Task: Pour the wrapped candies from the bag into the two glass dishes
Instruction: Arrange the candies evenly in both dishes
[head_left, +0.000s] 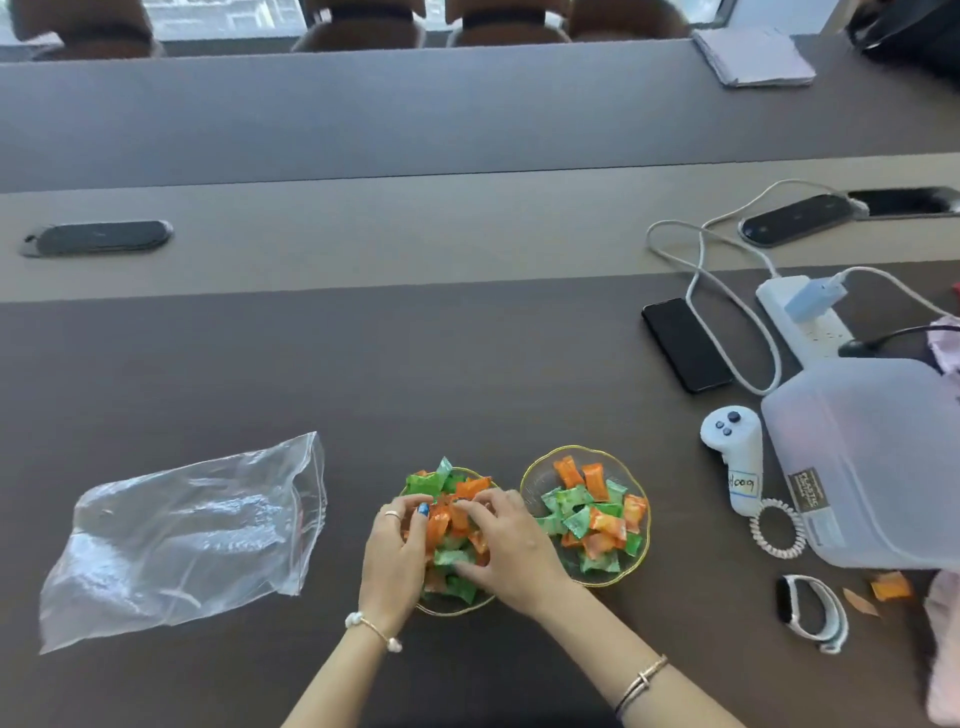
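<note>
Your bag (182, 540) lies empty at left, both dishes (584, 514) are filled, and your left hand (392, 558) and right hand (506, 545) rest spread on the left pile.

Two glass dishes sitting side by side near table (467, 364) front edge: left dish (457, 605), right dish (535, 478), candies (592, 514) in both. Zip bag (182, 540) lying well left. Both hands, left hand (392, 558) and right hand (511, 551), resting over left dish. Phone (685, 344) lying far right, behind the dishes.
</note>
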